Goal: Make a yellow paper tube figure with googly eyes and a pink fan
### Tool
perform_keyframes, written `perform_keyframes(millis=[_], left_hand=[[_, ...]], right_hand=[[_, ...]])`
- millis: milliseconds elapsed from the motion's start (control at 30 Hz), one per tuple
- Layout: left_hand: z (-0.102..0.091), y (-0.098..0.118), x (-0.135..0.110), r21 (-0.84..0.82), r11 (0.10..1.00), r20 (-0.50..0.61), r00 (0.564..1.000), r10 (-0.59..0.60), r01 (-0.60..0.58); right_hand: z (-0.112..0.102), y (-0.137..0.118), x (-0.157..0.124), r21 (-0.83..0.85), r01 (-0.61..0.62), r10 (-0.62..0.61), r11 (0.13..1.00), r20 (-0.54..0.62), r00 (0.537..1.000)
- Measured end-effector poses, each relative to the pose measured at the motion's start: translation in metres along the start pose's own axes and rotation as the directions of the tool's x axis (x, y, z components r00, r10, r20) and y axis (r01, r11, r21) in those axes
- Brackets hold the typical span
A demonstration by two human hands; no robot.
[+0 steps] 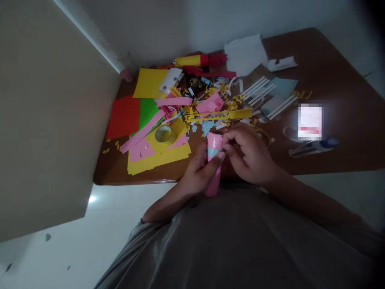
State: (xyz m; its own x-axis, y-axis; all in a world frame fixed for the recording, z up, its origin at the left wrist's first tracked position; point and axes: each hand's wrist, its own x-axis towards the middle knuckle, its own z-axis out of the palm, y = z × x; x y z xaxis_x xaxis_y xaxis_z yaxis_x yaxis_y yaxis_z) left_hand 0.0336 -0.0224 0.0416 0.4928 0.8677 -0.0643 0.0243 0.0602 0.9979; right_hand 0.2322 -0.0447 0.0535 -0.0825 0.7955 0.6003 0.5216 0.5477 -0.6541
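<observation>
My left hand [200,170] is wrapped around a pink paper roll [214,160] with a light blue band, held upright at the near edge of the brown table [331,132]. My right hand [248,154] pinches the top rim of the same roll with thumb and fingertips. Both hands sit just above my grey shirt.
Coloured paper sheets lie left of my hands: yellow [159,158], pink, green [148,112], red [124,116]. A tape roll [164,133] rests on them. Paper scraps and strips litter the middle. A yellow-red paper roll [198,60] sits at the back; a glue tube [313,147] lies right.
</observation>
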Motion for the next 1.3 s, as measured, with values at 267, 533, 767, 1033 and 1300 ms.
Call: perform_keyframes(millis=[267, 533, 767, 1033, 1300], left_hand=[[0.006, 0.005, -0.003, -0.252, 0.947, 0.124, 0.977, -0.174, 0.201], [0.004, 0.003, 0.0, -0.317, 0.938, 0.073, 0.99, -0.12, 0.137], [-0.001, 0.003, 0.004, -0.439, 0.846, 0.203, 0.95, -0.236, 0.304], [-0.006, -0.012, 0.01, -0.619, 0.68, 0.336, 0.915, -0.224, 0.394], [0.003, -0.018, 0.011, -0.557, 0.806, 0.035, 0.975, -0.218, 0.2]], right_hand=[[0.012, 0.026, -0.008, -0.066, 0.252, -0.257, 0.965, -0.087, 0.962], [0.005, 0.019, -0.003, 0.006, 0.213, -0.205, 0.977, -0.242, 0.948], [-0.003, 0.019, 0.002, 0.042, 0.23, -0.221, 0.972, -0.156, 0.963], [0.004, 0.02, -0.004, 0.299, 0.087, -0.044, 0.95, -0.148, 0.988], [0.007, 0.017, -0.011, 0.338, -0.023, 0.089, 0.941, -0.184, 0.979]])
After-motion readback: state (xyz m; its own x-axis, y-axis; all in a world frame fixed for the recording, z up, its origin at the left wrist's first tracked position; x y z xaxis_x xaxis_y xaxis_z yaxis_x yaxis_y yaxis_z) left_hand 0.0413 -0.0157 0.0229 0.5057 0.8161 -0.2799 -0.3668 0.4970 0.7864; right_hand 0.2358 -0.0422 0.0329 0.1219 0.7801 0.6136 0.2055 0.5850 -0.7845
